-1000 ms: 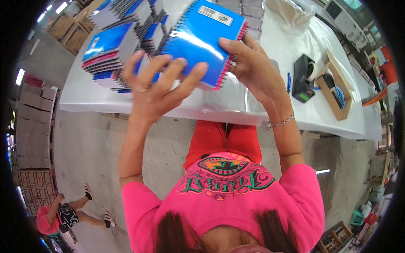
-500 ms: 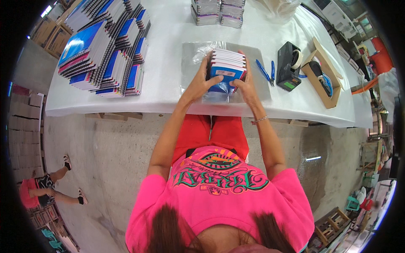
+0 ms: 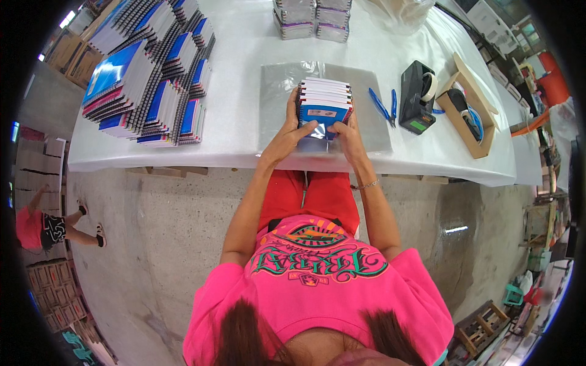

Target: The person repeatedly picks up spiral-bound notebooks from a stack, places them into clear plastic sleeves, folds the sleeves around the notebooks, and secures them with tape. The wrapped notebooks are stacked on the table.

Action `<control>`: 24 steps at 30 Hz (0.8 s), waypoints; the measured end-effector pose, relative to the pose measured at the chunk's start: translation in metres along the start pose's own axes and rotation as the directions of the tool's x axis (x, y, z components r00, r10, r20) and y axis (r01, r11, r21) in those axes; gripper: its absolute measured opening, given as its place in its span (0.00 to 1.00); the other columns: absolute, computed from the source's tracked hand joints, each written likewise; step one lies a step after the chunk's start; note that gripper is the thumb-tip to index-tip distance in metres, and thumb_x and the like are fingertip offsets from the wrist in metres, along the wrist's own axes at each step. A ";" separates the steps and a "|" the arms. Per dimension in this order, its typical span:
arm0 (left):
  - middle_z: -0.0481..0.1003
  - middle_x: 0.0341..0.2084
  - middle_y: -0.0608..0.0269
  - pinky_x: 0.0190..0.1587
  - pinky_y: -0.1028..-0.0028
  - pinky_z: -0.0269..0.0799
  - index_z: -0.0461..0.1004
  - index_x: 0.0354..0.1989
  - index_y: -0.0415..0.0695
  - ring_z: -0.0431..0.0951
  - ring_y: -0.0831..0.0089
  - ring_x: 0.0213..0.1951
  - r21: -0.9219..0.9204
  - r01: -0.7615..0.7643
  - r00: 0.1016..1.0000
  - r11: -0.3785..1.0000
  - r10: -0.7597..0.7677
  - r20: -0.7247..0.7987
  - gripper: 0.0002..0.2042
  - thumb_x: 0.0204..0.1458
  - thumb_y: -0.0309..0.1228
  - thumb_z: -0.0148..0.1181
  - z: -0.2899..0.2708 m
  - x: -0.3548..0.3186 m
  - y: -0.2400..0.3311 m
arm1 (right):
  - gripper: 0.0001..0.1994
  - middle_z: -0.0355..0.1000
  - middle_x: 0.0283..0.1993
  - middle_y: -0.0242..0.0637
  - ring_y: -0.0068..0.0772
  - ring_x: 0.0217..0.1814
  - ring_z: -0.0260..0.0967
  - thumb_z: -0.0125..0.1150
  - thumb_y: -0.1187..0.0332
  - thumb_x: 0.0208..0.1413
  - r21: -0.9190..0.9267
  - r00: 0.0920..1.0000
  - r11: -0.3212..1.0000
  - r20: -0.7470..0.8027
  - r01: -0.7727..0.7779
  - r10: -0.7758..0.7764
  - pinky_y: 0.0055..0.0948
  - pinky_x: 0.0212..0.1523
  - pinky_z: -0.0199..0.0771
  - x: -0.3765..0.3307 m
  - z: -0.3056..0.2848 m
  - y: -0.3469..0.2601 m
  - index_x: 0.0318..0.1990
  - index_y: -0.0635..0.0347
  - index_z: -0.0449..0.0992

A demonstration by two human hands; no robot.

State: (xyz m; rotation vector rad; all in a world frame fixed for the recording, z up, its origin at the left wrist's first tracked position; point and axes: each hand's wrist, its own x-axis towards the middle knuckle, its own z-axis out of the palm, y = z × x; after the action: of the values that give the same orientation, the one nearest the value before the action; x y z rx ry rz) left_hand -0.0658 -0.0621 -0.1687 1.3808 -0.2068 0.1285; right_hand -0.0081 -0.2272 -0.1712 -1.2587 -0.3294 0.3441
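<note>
A small stack of spiral notebooks [image 3: 325, 102] with a blue top cover is gripped between my two hands. My left hand [image 3: 289, 129] wraps its left side, thumb on the blue cover. On the opposite side, my right hand [image 3: 347, 135] closes round the stack, its thumb on the cover near the lower right corner; its other fingers are partly hidden. Beneath the notebooks, clear plastic sheets [image 3: 278, 91] lie flat on the white-covered table [image 3: 235, 104].
Tall piles of spiral notebooks [image 3: 119, 70] stand at left, and plastic-wrapped stacks [image 3: 314, 24] at the back. To the right lie blue pliers [image 3: 386, 108], a black tape dispenser [image 3: 417, 100] and an open cardboard box [image 3: 484, 141] with tools. Another person [image 3: 52, 229] is far left.
The notebooks have come slightly nearer to me and tilted, showing more of their page edges. My right hand has slid down its side. The person at far left has moved.
</note>
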 end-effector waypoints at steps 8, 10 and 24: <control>0.40 0.70 0.51 0.70 0.65 0.37 0.28 0.72 0.46 0.40 0.62 0.71 0.048 -0.033 0.999 0.998 0.032 0.025 0.44 0.58 0.32 0.57 -0.005 0.001 -0.006 | 0.41 0.60 0.59 0.37 0.31 0.63 0.55 0.59 0.77 0.44 -0.055 0.984 0.995 0.151 -0.085 0.092 0.30 0.63 0.53 0.003 -0.011 -0.013 0.68 0.53 0.47; 0.41 0.70 0.50 0.70 0.65 0.37 0.28 0.72 0.46 0.40 0.62 0.71 0.071 -0.041 0.999 0.997 0.039 0.024 0.44 0.58 0.32 0.57 -0.006 0.002 -0.005 | 0.42 0.59 0.60 0.37 0.31 0.64 0.55 0.61 0.77 0.46 -0.055 0.980 0.995 0.173 -0.086 0.095 0.30 0.64 0.52 0.004 -0.014 -0.013 0.68 0.53 0.46; 0.68 0.55 0.44 0.56 0.66 0.68 0.51 0.65 0.31 0.71 0.63 0.55 0.177 0.113 0.986 0.978 -0.088 -0.143 0.40 0.52 0.40 0.66 -0.002 0.025 0.030 | 0.40 0.60 0.65 0.48 0.39 0.67 0.58 0.68 0.67 0.51 -0.194 0.989 0.981 0.140 -0.025 0.053 0.35 0.67 0.55 0.018 -0.015 -0.060 0.68 0.67 0.52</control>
State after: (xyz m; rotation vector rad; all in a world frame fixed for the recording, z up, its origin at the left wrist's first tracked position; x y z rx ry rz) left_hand -0.0472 -0.0548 -0.1345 1.5579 -0.0119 0.1589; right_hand 0.0188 -0.2489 -0.1165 -1.4346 -0.4710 0.4465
